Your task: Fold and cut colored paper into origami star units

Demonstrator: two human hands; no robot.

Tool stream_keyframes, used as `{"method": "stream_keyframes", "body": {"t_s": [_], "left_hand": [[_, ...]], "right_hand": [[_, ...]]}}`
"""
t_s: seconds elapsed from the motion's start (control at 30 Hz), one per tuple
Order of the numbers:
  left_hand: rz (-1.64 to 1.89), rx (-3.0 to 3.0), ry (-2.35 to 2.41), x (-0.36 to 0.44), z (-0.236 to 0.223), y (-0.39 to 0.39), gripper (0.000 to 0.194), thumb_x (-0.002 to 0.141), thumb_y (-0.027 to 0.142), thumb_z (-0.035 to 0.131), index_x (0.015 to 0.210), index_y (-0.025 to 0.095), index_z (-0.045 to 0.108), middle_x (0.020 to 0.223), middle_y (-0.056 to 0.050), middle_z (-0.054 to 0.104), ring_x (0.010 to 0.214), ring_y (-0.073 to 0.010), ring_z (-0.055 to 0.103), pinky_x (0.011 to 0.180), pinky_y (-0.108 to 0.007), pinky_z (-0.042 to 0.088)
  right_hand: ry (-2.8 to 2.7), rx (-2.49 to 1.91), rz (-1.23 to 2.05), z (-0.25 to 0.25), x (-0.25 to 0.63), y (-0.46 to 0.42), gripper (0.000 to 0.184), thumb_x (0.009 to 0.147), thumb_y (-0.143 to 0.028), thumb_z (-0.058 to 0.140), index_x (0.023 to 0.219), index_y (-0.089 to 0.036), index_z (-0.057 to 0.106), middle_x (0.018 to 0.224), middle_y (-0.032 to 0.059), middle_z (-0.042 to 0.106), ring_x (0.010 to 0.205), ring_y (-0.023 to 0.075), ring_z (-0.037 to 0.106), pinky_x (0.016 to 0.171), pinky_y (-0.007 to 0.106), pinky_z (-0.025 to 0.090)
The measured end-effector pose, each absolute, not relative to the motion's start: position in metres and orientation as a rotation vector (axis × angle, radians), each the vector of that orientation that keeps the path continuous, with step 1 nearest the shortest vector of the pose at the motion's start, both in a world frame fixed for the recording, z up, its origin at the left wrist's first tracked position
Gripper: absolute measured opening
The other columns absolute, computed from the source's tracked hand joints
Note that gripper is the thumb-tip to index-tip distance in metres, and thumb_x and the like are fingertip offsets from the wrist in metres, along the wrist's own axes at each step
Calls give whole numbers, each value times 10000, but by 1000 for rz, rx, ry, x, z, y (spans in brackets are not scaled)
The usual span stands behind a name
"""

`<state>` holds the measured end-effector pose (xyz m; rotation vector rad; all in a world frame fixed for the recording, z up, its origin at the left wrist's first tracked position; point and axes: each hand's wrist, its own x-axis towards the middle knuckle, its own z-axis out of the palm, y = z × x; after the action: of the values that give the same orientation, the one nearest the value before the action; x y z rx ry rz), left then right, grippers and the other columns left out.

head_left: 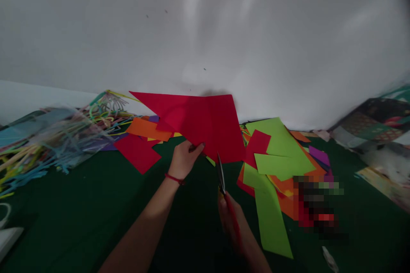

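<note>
A large sheet of red paper (205,119) is held up in the middle, its lower edge pinched between the thumb and fingers of my left hand (186,155). A red cord bracelet (174,179) circles that wrist. My right hand (229,217) is closed around a pair of scissors (221,175) with a red handle. The blades point up and away from me, and their tip overlaps the sheet's lower edge. Part of the handle is hidden by my fingers.
Green paper pieces (273,217) lie with orange and red ones at right. Further left are an orange piece (149,129), a red piece (137,153) and bundled coloured pipe cleaners (32,164) with clear plastic. A white wall (205,30) stands behind the dark green tabletop (96,204).
</note>
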<state>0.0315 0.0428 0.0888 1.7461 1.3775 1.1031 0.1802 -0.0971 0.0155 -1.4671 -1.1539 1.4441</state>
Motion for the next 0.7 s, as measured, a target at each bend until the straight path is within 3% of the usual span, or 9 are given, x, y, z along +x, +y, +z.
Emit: {"method": "stream_keyframes", "body": {"t_s": [0.57, 0.7], "left_hand": [[1097, 1731, 1390, 31, 91, 41, 321, 770, 391, 511, 553, 157, 535, 483, 22, 489, 456, -100, 440, 428, -208, 267], [1080, 1722, 1361, 30, 90, 41, 313, 775, 399, 496, 608, 147, 573, 539, 2, 550, 498, -114, 488, 445, -203, 305]], "right_hand": [[-1122, -1442, 1450, 17, 179, -98, 362, 820, -557, 380, 781, -198, 409, 608, -58, 352, 452, 57, 344, 378, 165, 306], [-1112, -1457, 1464, 17, 179, -98, 371, 806, -571, 392, 777, -202, 415, 600, -55, 363, 446, 63, 359, 380, 174, 315]]}}
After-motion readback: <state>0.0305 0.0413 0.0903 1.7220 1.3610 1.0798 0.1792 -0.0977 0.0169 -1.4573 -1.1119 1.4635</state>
